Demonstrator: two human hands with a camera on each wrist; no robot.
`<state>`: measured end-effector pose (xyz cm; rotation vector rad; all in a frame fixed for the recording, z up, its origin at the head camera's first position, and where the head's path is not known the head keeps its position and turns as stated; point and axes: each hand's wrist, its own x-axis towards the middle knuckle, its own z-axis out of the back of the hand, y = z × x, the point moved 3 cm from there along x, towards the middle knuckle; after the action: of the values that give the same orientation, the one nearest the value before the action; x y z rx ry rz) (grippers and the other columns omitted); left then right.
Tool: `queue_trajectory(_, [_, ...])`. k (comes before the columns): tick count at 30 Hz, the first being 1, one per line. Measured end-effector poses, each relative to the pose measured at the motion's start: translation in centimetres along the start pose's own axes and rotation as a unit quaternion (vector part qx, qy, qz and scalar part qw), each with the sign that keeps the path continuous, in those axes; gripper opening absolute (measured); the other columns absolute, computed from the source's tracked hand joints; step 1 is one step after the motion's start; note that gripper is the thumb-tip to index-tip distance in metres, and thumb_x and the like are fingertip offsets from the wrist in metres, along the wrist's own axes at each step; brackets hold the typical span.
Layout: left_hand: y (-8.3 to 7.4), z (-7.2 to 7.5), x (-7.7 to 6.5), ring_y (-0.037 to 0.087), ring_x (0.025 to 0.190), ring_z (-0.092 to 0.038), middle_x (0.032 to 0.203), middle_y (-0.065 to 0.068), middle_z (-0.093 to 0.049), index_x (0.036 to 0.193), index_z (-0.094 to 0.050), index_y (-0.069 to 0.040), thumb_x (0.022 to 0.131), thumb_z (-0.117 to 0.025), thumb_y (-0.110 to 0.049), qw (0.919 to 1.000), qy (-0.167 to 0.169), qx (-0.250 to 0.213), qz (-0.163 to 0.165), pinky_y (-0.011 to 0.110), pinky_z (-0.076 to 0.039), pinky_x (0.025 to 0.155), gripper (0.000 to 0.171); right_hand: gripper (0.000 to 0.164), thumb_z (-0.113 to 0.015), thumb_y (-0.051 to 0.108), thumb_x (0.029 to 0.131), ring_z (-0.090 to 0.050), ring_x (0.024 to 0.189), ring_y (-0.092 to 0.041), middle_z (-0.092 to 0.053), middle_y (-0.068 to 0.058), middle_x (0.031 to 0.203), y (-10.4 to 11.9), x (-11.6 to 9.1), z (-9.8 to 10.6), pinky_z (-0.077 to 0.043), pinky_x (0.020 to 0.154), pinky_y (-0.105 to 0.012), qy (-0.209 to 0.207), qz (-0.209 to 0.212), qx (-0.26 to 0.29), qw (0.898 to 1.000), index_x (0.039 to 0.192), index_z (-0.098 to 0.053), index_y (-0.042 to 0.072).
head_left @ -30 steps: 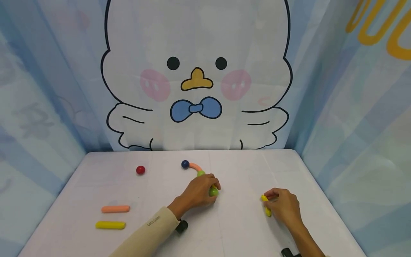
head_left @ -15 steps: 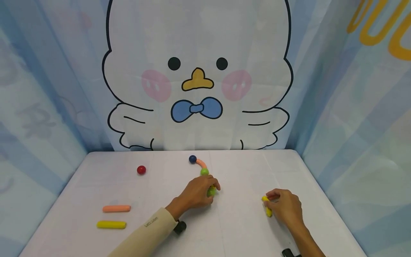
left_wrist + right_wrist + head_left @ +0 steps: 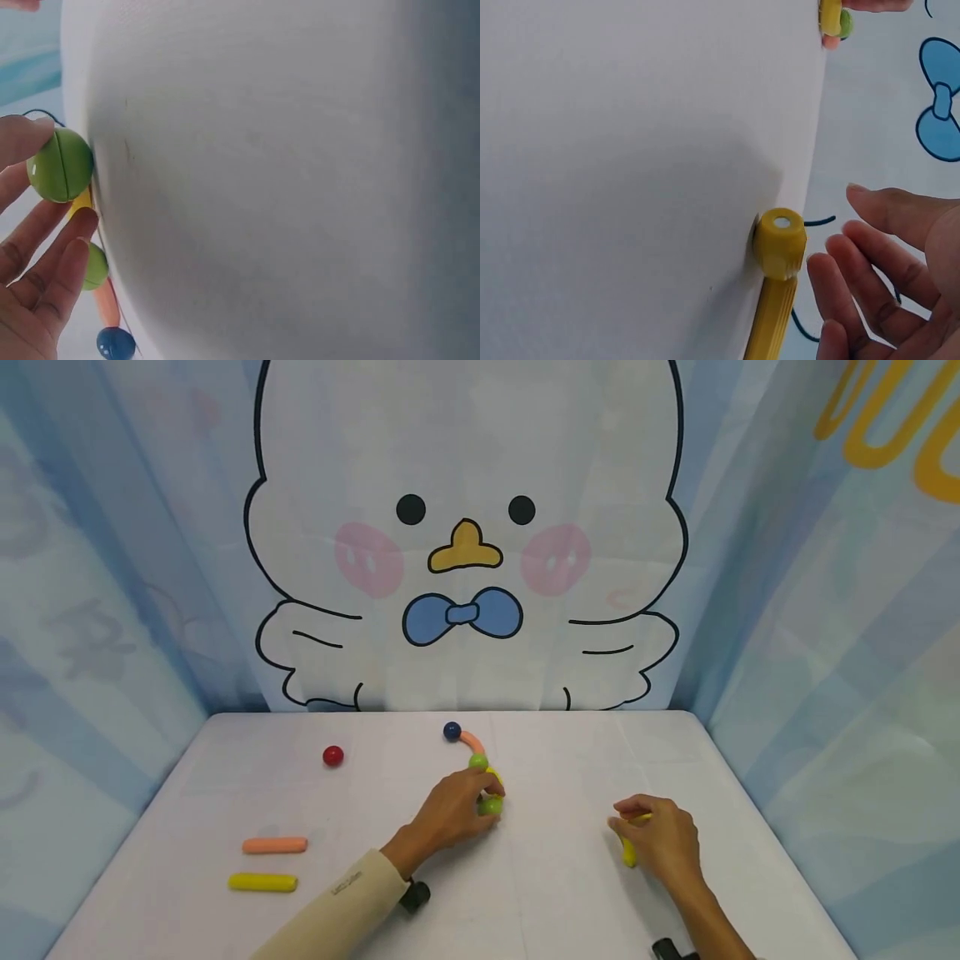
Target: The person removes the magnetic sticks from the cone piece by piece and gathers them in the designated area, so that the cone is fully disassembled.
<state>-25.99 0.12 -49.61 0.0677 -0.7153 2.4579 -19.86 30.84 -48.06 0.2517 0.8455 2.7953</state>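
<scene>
Tugging the nearer green ball (image 3: 61,166) pinched by the left hand (image 3: 448,812) may split the chain (image 3: 477,761); the right hand (image 3: 663,837) is spread.

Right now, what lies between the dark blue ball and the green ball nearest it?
A curved orange stick, seen in the head view and the left wrist view.

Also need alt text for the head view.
A left hand grips a green ball in a curved row of sticks and balls on a white table; the right hand partly hides a yellow stick. To the left lie a red ball, an orange stick and another yellow stick.
</scene>
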Motion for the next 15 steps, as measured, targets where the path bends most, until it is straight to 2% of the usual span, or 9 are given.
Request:
queue_trajectory(5, [0.2, 0.2, -0.3, 0.013, 0.101, -0.067, 0.109, -0.005, -0.075, 0.113, -0.076, -0.02, 0.089, -0.085, -0.018, 1.0, 0.01, 0.0, 0.0, 0.032, -0.057, 0.092, 0.025, 0.021, -0.089, 0.022, 0.086, -0.075, 0.083, -0.02, -0.081, -0.005, 0.097, 1.3, 0.2, -1.0, -0.056, 0.073, -0.037, 0.005, 0.025, 0.018, 1.0, 0.104, -0.083, 0.012])
queue_trajectory(10, [0.3, 0.5, -0.5, 0.012, 0.101, -0.067, 0.108, -0.007, -0.074, 0.112, -0.076, -0.021, 0.09, -0.085, -0.015, 0.9993, 0.026, -0.026, 0.003, 0.031, -0.056, 0.092, 0.025, 0.022, -0.089, 0.021, 0.086, -0.07, 0.082, -0.015, -0.08, -0.001, 0.097, 2.8, 0.5, -2.2, -0.054, 0.072, -0.03, 0.022, 0.033, 0.036, 0.999, 0.106, -0.083, 0.013])
queue_trajectory(15, [0.5, 0.7, -0.7, 0.009, 0.101, -0.066, 0.108, -0.011, -0.073, 0.113, -0.075, -0.022, 0.091, -0.084, -0.014, 0.9979, 0.046, -0.042, 0.014, 0.032, -0.055, 0.094, 0.025, 0.022, -0.09, 0.02, 0.085, -0.069, 0.084, -0.014, -0.079, 0.001, 0.096, 4.4, 0.7, -3.5, -0.054, 0.076, -0.031, 0.029, 0.053, 0.041, 0.997, 0.105, -0.083, 0.015])
